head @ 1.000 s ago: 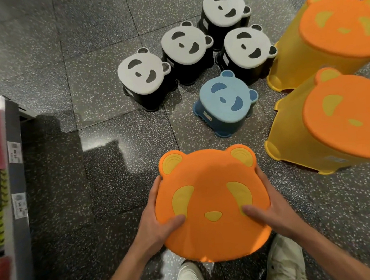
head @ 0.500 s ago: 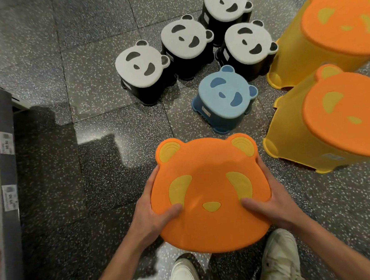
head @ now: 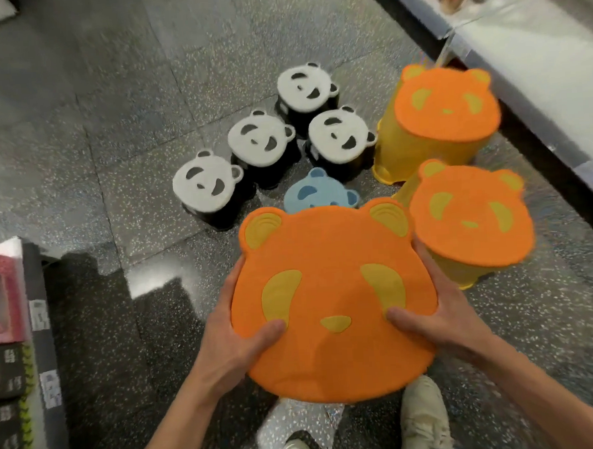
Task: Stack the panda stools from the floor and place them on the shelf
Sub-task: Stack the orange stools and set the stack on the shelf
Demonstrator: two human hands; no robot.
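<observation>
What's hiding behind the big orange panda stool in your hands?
A blue panda stool peeks out behind the held orange stool: only its ears and eye patches show. Its lower face and its legs are covered.

Single head-worn view, looking steeply down, close above the floor (head: 119,186)
</observation>
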